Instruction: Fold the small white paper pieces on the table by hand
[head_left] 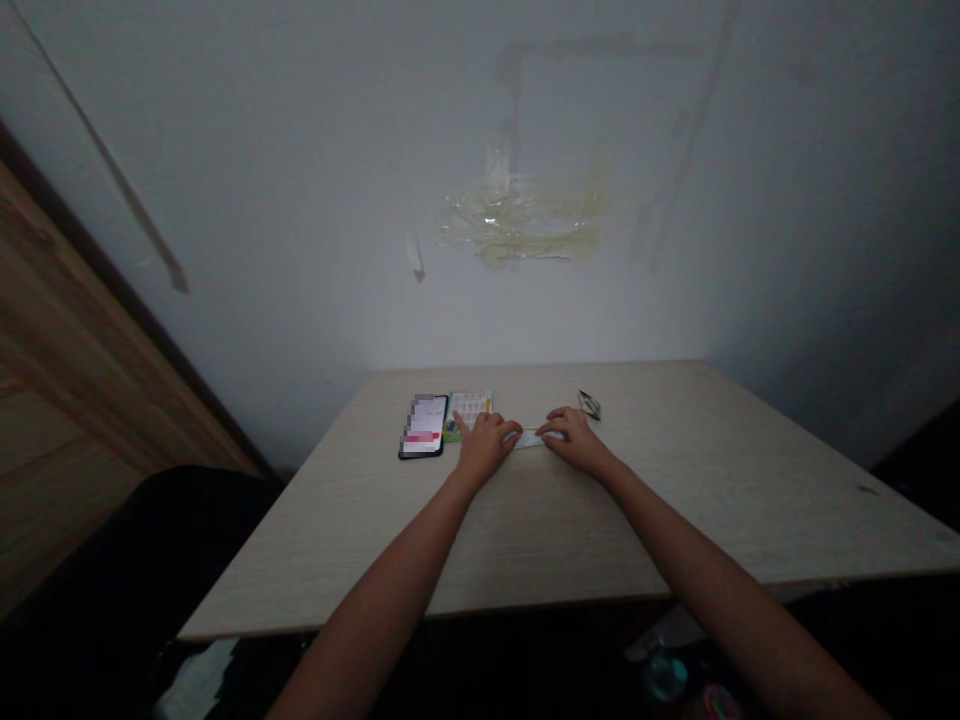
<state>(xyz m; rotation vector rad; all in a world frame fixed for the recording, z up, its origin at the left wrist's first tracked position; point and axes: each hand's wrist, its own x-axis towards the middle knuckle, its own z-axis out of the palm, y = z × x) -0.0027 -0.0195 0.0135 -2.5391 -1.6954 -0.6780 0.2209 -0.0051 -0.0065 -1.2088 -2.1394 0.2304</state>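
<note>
A small whitish piece that looks like folded paper [529, 439] lies on the table between my two hands. My left hand [486, 442] has its thumb and fingers closed on the piece's left end, with one finger sticking out to the far left. On the right end, the fingers of my right hand [576, 438] press down in a pinch. Just beyond my left hand is a green and white printed booklet or card [471, 403], partly covered by that hand. Left of it lies a phone [424, 425] with its screen lit.
A small dark, shiny object [590, 405], too small to make out, lies beyond my right hand. The pale wooden table [360, 520] meets a wall [315, 200] with clear tape [525, 225] stuck on it. A dark chair-like shape [142, 540] stands at the left.
</note>
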